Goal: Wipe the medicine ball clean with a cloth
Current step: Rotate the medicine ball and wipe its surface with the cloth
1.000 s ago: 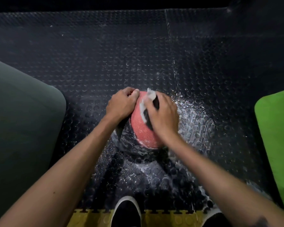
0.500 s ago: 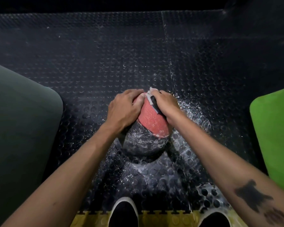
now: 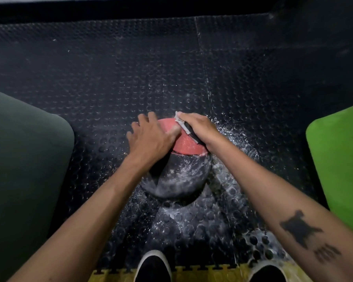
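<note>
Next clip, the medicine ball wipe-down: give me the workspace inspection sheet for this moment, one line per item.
Surface: black studded rubber floor, white powdery residue around and in front of the ball.
Job's things: medicine ball on the floor, red panel on top, black lower part still dusted white; cloth on the red panel.
Clutter: nothing seen.
Grippers: left hand rests spread on the ball's left side; right hand grips the cloth against the ball's top.
Cables: nothing seen.
Surroundings: dark green mat at left, bright green mat at right, yellow interlocking tile and two shoes at the bottom edge.
</note>
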